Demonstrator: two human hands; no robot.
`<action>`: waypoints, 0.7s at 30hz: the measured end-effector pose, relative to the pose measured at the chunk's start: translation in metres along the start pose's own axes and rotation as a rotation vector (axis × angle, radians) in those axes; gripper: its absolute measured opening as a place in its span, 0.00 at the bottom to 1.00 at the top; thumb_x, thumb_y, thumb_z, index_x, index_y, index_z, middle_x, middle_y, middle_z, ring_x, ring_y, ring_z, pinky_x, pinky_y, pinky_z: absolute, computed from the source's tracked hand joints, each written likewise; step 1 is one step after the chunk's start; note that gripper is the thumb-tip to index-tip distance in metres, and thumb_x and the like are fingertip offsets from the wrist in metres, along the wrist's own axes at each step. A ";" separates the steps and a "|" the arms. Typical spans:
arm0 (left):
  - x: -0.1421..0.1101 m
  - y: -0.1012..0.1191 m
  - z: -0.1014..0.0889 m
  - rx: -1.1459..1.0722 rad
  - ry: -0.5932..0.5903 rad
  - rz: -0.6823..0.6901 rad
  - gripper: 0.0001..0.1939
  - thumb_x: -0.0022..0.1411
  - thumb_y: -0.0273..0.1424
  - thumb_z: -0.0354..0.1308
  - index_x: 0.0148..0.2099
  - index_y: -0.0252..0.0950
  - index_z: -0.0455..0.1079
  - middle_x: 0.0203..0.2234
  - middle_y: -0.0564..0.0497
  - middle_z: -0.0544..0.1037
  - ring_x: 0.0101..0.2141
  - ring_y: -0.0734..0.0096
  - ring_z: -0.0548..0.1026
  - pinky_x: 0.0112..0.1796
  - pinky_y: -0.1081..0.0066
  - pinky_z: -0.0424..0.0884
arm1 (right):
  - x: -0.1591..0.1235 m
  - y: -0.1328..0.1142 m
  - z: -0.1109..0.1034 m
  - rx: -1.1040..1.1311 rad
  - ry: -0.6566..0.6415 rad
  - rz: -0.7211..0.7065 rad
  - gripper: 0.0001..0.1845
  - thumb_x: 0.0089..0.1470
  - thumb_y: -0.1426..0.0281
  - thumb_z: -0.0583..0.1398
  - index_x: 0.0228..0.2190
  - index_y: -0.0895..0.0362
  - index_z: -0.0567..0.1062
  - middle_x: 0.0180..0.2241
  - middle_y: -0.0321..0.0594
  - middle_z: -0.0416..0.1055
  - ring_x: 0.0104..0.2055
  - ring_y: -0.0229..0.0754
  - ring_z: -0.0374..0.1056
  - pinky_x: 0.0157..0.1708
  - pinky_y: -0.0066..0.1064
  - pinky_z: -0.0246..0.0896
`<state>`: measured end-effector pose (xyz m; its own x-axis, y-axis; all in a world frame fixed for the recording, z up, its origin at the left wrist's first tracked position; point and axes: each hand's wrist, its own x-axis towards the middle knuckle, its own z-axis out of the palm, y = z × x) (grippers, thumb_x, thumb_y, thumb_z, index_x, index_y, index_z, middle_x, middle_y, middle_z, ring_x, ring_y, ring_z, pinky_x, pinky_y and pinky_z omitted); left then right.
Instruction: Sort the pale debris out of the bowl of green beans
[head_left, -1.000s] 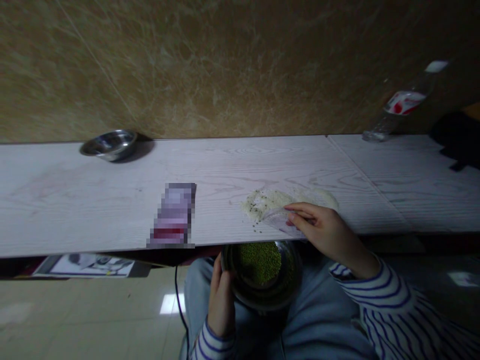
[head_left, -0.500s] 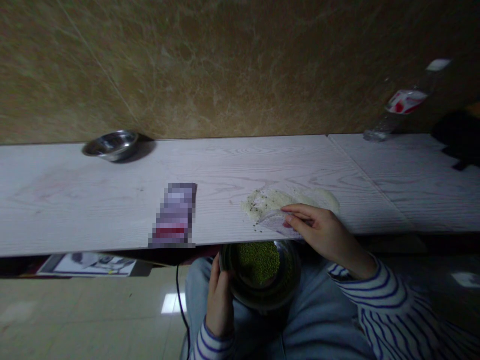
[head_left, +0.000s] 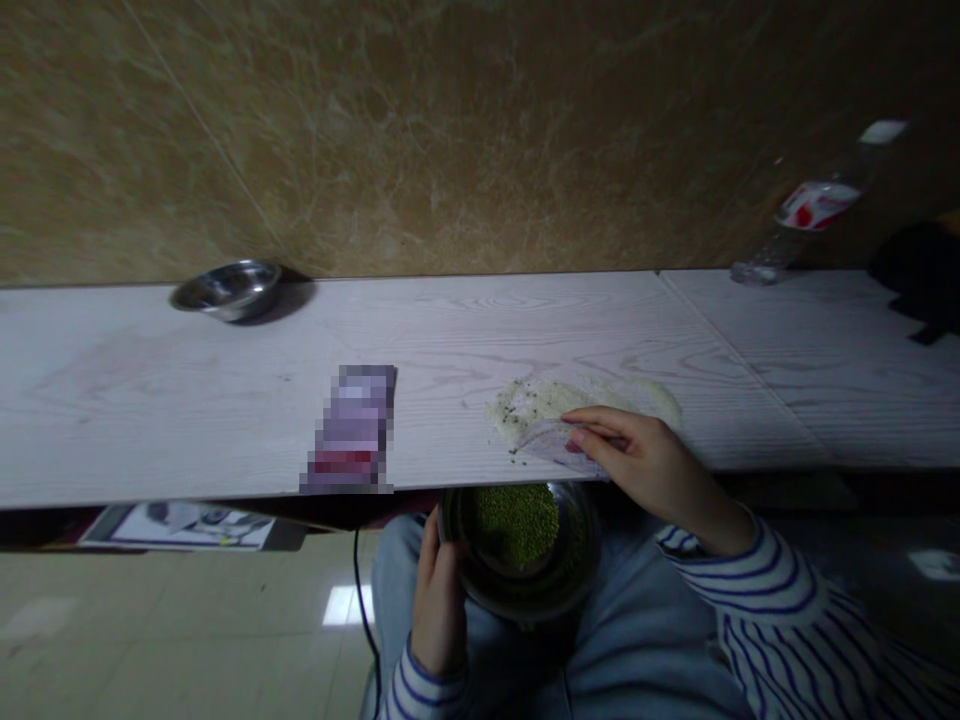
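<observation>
My left hand [head_left: 439, 590] grips the rim of a metal bowl [head_left: 525, 590] that rests on my lap just below the table's front edge; the bowl holds small green beans [head_left: 517, 522]. My right hand [head_left: 645, 462] pinches a small clear plastic sheet [head_left: 549, 440] flat against the white wooden table [head_left: 150, 400]. The sheet sits at the near edge of a pale pile of rice [head_left: 570, 400] speckled with a few dark grains, right above the bowl.
An empty steel bowl [head_left: 225, 290] stands at the back left by the marbled wall. A blurred-out flat item [head_left: 351, 428] lies left of the rice. A plastic bottle [head_left: 810, 205] and a dark object [head_left: 919, 270] are at the far right. A cable [head_left: 363, 610] hangs below.
My right hand and the plastic sheet have edged slightly left along the rice pile. The left hand and bowl stay put.
</observation>
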<state>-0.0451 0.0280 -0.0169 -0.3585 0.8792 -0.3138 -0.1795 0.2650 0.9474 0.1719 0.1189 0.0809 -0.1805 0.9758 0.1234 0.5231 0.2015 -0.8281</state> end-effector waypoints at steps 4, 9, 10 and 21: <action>-0.002 0.002 -0.001 0.011 0.018 0.004 0.24 0.61 0.33 0.53 0.59 0.36 0.71 0.57 0.43 0.74 0.59 0.55 0.68 0.60 0.61 0.59 | 0.000 0.000 0.000 -0.081 0.016 -0.027 0.12 0.58 0.68 0.60 0.43 0.54 0.80 0.38 0.40 0.82 0.37 0.44 0.79 0.33 0.31 0.76; -0.001 0.001 -0.002 0.033 0.018 0.040 0.22 0.59 0.31 0.53 0.56 0.36 0.73 0.55 0.43 0.76 0.59 0.55 0.68 0.61 0.60 0.59 | 0.001 -0.003 0.002 -0.150 0.007 -0.032 0.13 0.58 0.68 0.59 0.43 0.53 0.80 0.39 0.39 0.82 0.36 0.44 0.78 0.34 0.32 0.75; -0.001 0.000 -0.003 0.026 0.018 0.043 0.22 0.60 0.32 0.53 0.56 0.36 0.73 0.56 0.44 0.75 0.60 0.55 0.67 0.61 0.60 0.58 | 0.001 -0.005 0.002 -0.163 0.001 -0.034 0.13 0.59 0.68 0.59 0.43 0.53 0.80 0.39 0.38 0.82 0.36 0.43 0.78 0.33 0.32 0.75; -0.003 -0.001 -0.001 -0.006 0.010 0.041 0.25 0.59 0.32 0.53 0.59 0.35 0.70 0.57 0.43 0.74 0.60 0.54 0.66 0.61 0.59 0.57 | -0.001 -0.019 0.009 -0.391 0.010 -0.328 0.13 0.61 0.72 0.57 0.43 0.50 0.80 0.41 0.37 0.82 0.42 0.45 0.77 0.45 0.39 0.69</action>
<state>-0.0442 0.0246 -0.0168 -0.3748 0.8853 -0.2752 -0.1700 0.2262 0.9592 0.1551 0.1137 0.0915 -0.3805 0.8563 0.3492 0.7132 0.5121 -0.4786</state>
